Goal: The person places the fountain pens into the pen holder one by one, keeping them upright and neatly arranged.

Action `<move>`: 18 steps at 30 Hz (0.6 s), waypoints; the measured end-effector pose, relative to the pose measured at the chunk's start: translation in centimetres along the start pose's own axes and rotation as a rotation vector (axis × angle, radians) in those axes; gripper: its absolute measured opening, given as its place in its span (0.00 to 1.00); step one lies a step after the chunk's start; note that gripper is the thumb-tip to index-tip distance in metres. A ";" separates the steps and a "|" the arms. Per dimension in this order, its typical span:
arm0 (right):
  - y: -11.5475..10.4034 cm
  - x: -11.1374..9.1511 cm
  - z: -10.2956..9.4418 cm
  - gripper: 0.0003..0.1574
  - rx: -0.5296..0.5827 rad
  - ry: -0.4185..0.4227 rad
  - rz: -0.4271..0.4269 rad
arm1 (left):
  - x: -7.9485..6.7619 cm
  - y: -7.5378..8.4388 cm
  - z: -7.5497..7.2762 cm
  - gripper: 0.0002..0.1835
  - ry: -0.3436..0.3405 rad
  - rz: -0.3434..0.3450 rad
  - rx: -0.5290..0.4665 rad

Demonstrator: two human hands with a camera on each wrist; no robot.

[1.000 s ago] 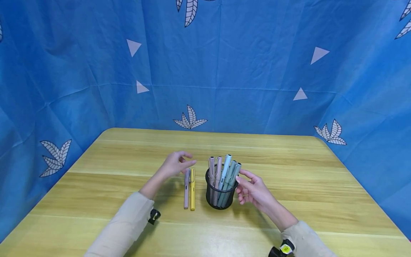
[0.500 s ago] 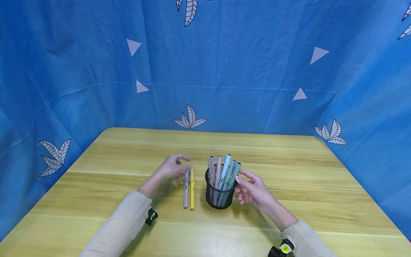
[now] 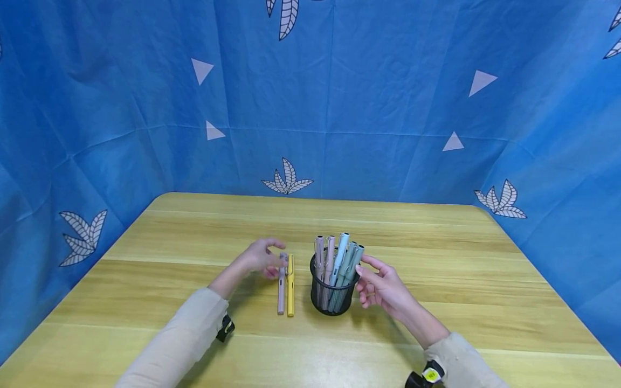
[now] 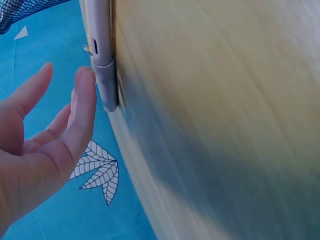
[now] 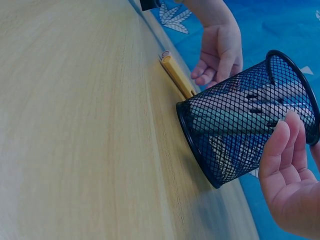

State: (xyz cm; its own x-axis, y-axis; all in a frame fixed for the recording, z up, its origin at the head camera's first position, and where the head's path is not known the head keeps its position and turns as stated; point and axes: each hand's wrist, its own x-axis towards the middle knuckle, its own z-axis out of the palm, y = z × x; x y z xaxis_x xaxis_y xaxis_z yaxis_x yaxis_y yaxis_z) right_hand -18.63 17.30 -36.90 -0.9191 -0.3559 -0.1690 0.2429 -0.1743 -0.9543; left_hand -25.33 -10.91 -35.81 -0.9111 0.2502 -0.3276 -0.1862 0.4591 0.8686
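A lilac pen (image 3: 281, 291) and a yellow pen (image 3: 290, 293) lie side by side on the wooden table. My left hand (image 3: 262, 257) is over the lilac pen's capped end, thumb and fingers spread. In the left wrist view, a fingertip of that hand (image 4: 45, 145) is close to the cap of the lilac pen (image 4: 104, 55); contact is unclear. To the right stands a black mesh pen holder (image 3: 331, 299) with several pens, lilac, pink, pale blue and grey-green. My right hand (image 3: 385, 285) holds its right side at the rim, thumb and fingers curled against the mesh (image 5: 240, 115).
The wooden table (image 3: 436, 242) reaches back to a blue cloth (image 3: 388, 108) printed with leaves and triangles, which also hangs at both sides. Dark wrist cameras sit on both sleeves, the right camera (image 3: 422, 377) near the front edge of view.
My left hand has come slightly down and left, its thumb shifting from above the yellow pen to over the lilac pen's cap. The right hand and pen holder have stayed still.
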 end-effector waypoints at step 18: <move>0.0 0.0 0.0 0.39 0.001 0.005 0.002 | 0.1 -0.7 0.4 0.37 -0.052 -0.064 0.144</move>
State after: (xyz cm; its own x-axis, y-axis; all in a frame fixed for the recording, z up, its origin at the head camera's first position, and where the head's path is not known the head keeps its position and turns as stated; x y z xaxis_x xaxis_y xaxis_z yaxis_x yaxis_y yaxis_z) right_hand -18.65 17.30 -36.91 -0.9201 -0.3517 -0.1726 0.2456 -0.1745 -0.9535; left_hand -25.17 -10.86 -36.61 -0.8781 0.2586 -0.4025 -0.1851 0.5921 0.7843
